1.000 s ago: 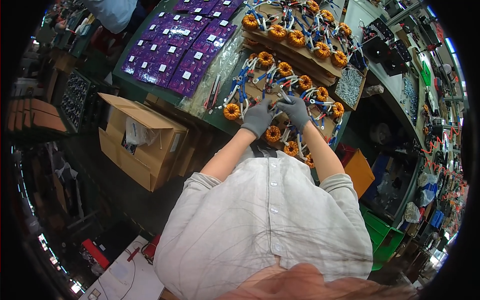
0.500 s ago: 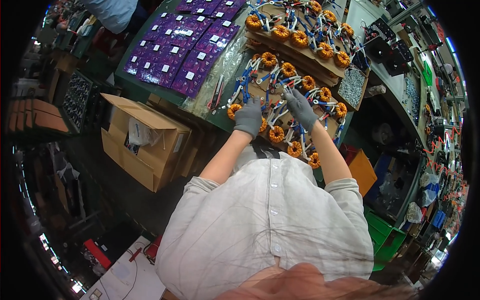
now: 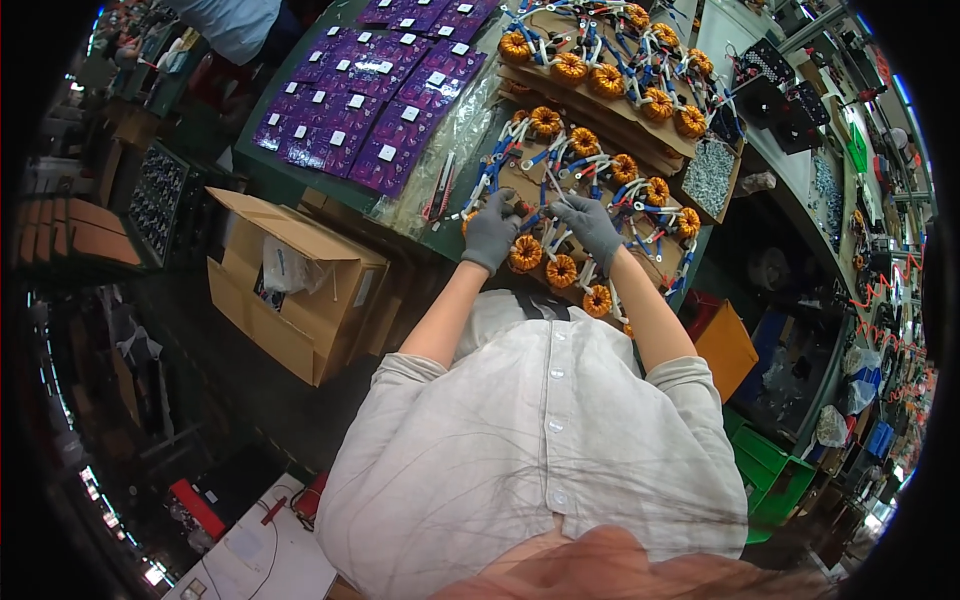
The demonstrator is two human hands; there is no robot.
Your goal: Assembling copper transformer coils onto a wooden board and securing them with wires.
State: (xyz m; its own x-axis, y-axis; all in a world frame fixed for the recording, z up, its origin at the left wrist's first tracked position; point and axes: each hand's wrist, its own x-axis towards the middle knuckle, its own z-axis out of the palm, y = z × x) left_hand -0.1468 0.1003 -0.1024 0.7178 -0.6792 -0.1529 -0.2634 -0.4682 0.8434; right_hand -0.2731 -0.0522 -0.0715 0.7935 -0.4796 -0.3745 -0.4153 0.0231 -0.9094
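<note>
My left hand (image 3: 489, 234), in a grey glove, is closed over the left side of a cardboard sheet that bears several orange-wound toroid coils (image 3: 526, 253). What its fingers hold is too small to make out. My right hand (image 3: 592, 230), gloved alike, pinches a thin wire lead among the blue, white and red wires at the sheet's middle. Its fingertips lie a short way right of the left hand. Beyond both hands stands another row of toroid coils (image 3: 583, 141) with lugged wires.
Purple circuit boards (image 3: 388, 152) with white squares lie at the far left, beside a red-handled tool (image 3: 440, 190). More coils (image 3: 607, 80) rest on stacked cardboard behind. A box of small metal parts (image 3: 710, 172) stands right. An open carton (image 3: 270, 320) is on the left.
My right hand has come down and left, closer to my body. My left hand has shifted slightly left, its fingers now turned toward the right hand. The view has moved a little.
</note>
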